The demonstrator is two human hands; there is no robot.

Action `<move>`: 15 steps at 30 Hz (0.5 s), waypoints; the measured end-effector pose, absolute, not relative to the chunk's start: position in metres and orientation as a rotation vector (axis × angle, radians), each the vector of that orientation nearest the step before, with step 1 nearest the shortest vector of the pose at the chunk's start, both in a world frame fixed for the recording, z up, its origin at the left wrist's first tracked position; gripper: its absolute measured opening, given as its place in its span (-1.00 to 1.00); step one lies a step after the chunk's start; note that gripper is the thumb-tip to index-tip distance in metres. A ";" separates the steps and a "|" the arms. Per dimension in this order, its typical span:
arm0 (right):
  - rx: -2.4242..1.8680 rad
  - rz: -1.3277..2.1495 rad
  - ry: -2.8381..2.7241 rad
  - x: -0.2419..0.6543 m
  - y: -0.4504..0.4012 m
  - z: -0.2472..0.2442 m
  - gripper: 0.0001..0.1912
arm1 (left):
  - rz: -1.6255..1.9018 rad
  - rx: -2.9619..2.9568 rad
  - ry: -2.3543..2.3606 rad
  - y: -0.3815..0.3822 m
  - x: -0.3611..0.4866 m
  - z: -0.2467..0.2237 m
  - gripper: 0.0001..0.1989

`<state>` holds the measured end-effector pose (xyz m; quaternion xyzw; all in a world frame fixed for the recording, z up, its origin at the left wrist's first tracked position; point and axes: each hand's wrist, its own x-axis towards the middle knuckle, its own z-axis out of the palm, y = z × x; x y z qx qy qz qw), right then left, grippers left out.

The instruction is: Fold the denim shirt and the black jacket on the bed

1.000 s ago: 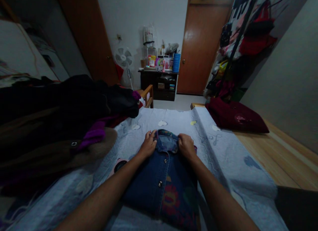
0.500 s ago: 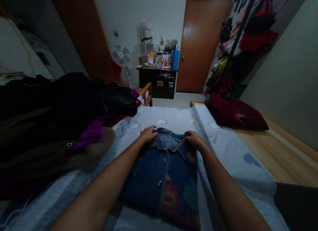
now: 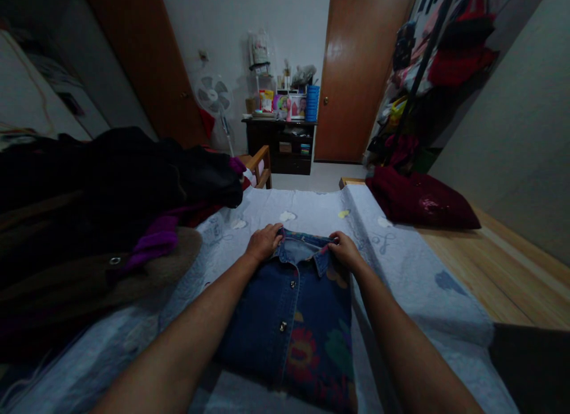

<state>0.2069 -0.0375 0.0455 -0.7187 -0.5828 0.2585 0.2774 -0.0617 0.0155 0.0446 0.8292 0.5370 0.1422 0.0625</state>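
Note:
A folded blue denim shirt point(image 3: 262, 319) with a flower pattern and metal buttons lies on a pale patterned sheet point(image 3: 307, 203), its collar toward the far side. My left hand point(image 3: 265, 242) grips the left end of the collar, fingers closed over the cloth. At the collar's right end, my right hand point(image 3: 345, 249) pinches the fabric between thumb and fingers. The collar stands partly raised between both hands, with its lighter inside showing.
Dark clothes point(image 3: 116, 182) are heaped on the left, with a purple piece point(image 3: 154, 242) among them. A folded maroon garment point(image 3: 423, 200) rests on the wooden surface point(image 3: 490, 259) at right. Beyond are a wooden chair point(image 3: 266, 164), fan point(image 3: 214, 96) and dark cabinet point(image 3: 278, 164).
Both hands keep hold of the collar. My left hand's fingers have shifted on its left end, and the right collar flap now lies differently. The whole view has moved slightly.

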 end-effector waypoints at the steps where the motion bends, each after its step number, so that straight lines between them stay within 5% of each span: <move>1: -1.956 0.631 -1.581 0.204 -0.039 0.045 -0.67 | 0.414 2.558 1.645 0.013 -0.061 0.045 -0.60; 9: -2.184 -0.028 -1.657 0.170 -0.070 0.055 -0.64 | 0.568 2.535 1.769 -0.007 -0.055 0.055 -0.61; 15: -2.096 0.064 -1.921 0.148 -0.091 0.047 -0.56 | 0.347 2.511 1.650 -0.029 -0.041 0.037 -0.43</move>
